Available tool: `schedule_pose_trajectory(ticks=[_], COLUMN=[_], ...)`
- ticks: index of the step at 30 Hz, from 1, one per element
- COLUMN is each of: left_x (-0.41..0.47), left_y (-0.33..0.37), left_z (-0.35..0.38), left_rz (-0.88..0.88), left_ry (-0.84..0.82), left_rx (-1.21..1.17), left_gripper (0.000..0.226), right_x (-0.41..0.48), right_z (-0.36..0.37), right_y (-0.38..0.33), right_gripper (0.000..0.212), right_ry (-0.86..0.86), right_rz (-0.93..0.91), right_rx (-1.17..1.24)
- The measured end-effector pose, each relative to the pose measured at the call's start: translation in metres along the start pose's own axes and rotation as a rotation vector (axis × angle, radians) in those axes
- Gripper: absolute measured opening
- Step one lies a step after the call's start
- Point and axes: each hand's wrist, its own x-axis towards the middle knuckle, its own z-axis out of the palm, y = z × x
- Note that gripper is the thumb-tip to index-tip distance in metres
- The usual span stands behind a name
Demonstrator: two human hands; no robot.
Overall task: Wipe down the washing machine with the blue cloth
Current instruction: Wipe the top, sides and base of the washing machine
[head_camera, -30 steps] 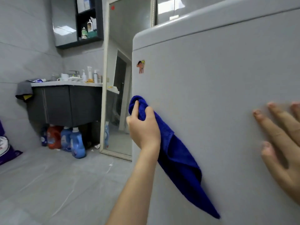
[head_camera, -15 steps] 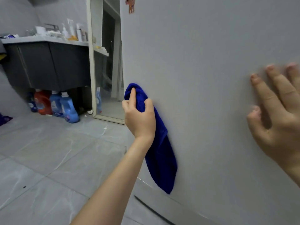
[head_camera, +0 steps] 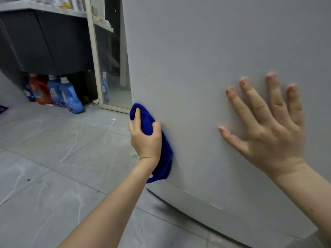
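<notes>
The washing machine [head_camera: 206, 59] fills the right of the view as a tall pale grey panel, its lower edge close above the floor. My left hand [head_camera: 146, 140] grips the bunched blue cloth [head_camera: 163, 158] and holds it against the panel's left edge, low down; the cloth hangs below my wrist almost to the base. My right hand [head_camera: 266, 126] lies flat on the panel further right, fingers spread and straight.
A standing mirror [head_camera: 96, 56] leans right behind the machine's left edge. Under the dark vanity cabinet [head_camera: 44, 42] stand several detergent bottles [head_camera: 70, 97]. Grey floor tiles [head_camera: 53, 167] spread out to the left and in front.
My left hand has slid the cloth down the machine's left edge from mid height to near the base. The view dropped with it. My right hand stays flat on the panel.
</notes>
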Motion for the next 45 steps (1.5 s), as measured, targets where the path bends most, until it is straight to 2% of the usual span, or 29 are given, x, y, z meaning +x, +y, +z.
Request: schedule_pose_trajectory(ticks=[6,8,10,13,15,20,24,26,28,30,32,38,42,45], left_x=[0.003,0.003,0.003,-0.002,-0.007,-0.001,-0.007,-0.017,-0.032,-0.046,-0.048,-0.017,-0.026,-0.030], left_y=[-0.013,-0.026,-0.049,-0.087,-0.094,-0.057,-0.063,-0.081,-0.103,-0.113,-0.103,-0.038,-0.050,-0.061], left_z=[0.000,-0.002,-0.009,-0.023,-0.025,-0.001,-0.002,-0.008,-0.017,-0.023,-0.020,0.013,0.003,-0.002], left_rz=[0.149,0.146,0.037,-0.383,-0.503,-0.335,-0.147,-0.120,-0.234,-0.452,-0.492,-0.188,-0.036,-0.027], left_ry=[0.004,-0.029,-0.045,-0.037,-0.029,0.096,0.091,0.048,0.012,-0.003,0.016,0.106,0.083,0.026], left_rx=[0.043,0.061,0.088,-0.038,-0.077,-0.050,0.050,0.112,0.159,0.132,0.111,0.084,0.100,0.114], left_gripper=[0.064,0.063,0.060,0.046,0.042,0.043,0.045,0.049,0.048,0.044,0.045,0.046,0.052,0.056], right_x=[-0.006,-0.007,-0.006,-0.006,-0.008,-0.010,-0.011,-0.012,-0.012,-0.012,-0.012,-0.013,-0.015,-0.015], right_z=[0.010,0.013,0.015,0.014,0.014,0.019,0.021,0.021,0.021,0.020,0.020,0.020,0.023,0.023], right_y=[0.002,0.002,0.002,0.003,0.003,0.006,0.007,0.007,0.007,0.008,0.007,0.006,0.008,0.007], right_gripper=[0.068,0.068,0.068,0.068,0.068,0.067,0.067,0.067,0.068,0.068,0.068,0.066,0.065,0.066], right_ry=[-0.003,-0.029,-0.043,-0.037,-0.028,-0.080,-0.117,-0.128,-0.133,-0.140,-0.138,-0.165,-0.177,-0.152], right_rz=[0.026,0.052,0.061,0.063,0.060,0.030,0.030,0.043,0.052,0.060,0.062,0.069,0.078,0.065], right_rx=[0.170,0.235,0.260,0.263,0.270,0.310,0.314,0.332,0.344,0.352,0.362,0.377,0.375,0.353])
